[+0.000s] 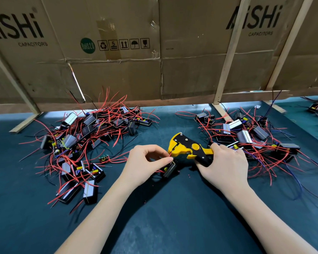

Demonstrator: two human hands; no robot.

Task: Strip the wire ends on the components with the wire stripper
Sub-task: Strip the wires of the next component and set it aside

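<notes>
Your left hand pinches a red wire at mid-frame, feeding its end into the yellow wire stripper your right hand grips; the component hangs just below. Mid-strip, I'd say: next, squeeze the handles firmly.

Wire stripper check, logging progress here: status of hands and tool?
Right hand grips wire stripper. Left hand pinches red wire at its nose. Component on mat below. Nothing blocking.
</notes>
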